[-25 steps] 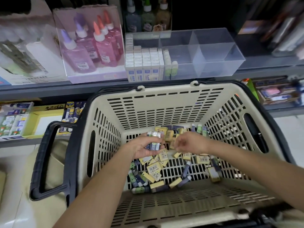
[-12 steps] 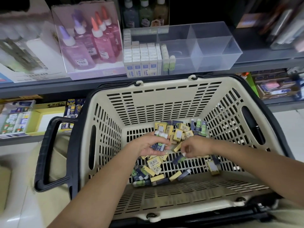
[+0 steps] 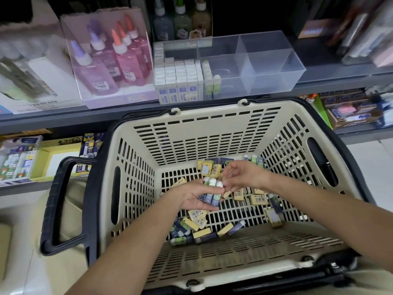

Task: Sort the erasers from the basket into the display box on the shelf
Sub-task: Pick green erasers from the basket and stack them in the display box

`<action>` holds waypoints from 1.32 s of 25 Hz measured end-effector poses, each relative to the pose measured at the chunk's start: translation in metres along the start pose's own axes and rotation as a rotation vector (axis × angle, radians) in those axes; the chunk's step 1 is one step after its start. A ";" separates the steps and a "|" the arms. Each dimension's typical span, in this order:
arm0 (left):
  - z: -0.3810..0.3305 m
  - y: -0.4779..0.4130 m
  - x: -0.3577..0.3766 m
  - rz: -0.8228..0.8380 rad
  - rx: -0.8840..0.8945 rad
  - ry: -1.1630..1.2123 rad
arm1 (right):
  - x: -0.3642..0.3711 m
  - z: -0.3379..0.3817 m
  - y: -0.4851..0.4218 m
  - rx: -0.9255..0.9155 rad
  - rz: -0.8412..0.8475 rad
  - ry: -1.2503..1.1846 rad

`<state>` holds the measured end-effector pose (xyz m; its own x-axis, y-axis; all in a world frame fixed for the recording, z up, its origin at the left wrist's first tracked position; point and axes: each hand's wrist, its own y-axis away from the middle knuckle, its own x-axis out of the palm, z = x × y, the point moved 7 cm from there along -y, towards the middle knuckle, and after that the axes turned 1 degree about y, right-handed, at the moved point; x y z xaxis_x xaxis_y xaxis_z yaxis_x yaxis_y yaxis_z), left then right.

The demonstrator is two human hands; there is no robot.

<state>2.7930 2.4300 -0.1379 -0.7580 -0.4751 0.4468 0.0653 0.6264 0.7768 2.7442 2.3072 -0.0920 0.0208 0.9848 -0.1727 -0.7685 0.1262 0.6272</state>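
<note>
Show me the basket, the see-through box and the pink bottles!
basket [image 3: 208, 133]: head view, on its far wall.
see-through box [image 3: 270, 74]: head view, on the wall of an empty right compartment.
pink bottles [image 3: 127, 64]: head view, on one bottle's body.

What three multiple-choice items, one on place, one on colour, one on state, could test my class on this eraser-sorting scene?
1. Where does the clear display box stand? A on the floor; B on the shelf behind the basket; C in a drawer.
2. What colour are the basket's walls? A red; B blue; C cream.
3. What does the left hand do? A holds a bunch of erasers; B grips the basket's handle; C lies flat, empty.
Key: B, the box sits on the grey shelf beyond the basket's far rim; C, the slotted walls are cream; A, its fingers curl round several erasers.
</note>
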 end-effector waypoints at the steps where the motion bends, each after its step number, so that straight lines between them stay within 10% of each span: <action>1: 0.000 -0.001 -0.003 -0.027 0.000 0.001 | -0.004 -0.007 -0.001 0.042 -0.004 0.066; 7: 0.004 0.001 -0.023 -0.104 -0.043 0.006 | 0.026 -0.075 0.004 0.233 0.396 0.776; 14: -0.001 0.005 -0.023 -0.126 -0.011 0.035 | 0.037 -0.081 0.004 0.087 0.347 1.021; 24: -0.056 0.021 0.000 -0.124 0.233 0.007 | -0.011 0.020 0.002 -0.086 0.075 0.319; 33: -0.169 0.094 0.022 -0.135 0.714 0.007 | -0.084 0.146 0.035 -0.433 -0.290 0.249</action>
<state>2.8917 2.3740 0.0198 -0.7251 -0.5791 0.3727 -0.4695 0.8116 0.3477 2.8094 2.2462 0.0555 0.1587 0.8527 -0.4978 -0.9468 0.2744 0.1682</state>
